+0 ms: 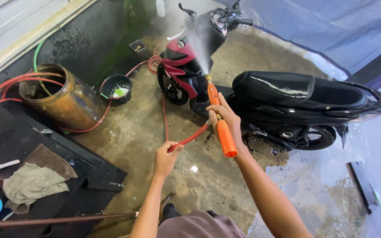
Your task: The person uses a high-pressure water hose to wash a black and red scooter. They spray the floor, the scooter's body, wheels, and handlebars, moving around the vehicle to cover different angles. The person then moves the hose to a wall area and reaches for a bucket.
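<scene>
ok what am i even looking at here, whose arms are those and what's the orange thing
There is one picture, taken by a camera worn on a person's head and looking down, so the two bare arms reaching out from the bottom edge are that person's own. No machine is at work, only hands.

The right hand grips an orange spray gun, which is shooting a fan of water at a red and black scooter parked on the wet concrete floor. The left hand holds the red hose that feeds the gun.

To the left stand a brown barrel and a small dark bucket. At lower left a grey rag lies on a black surface.
</scene>
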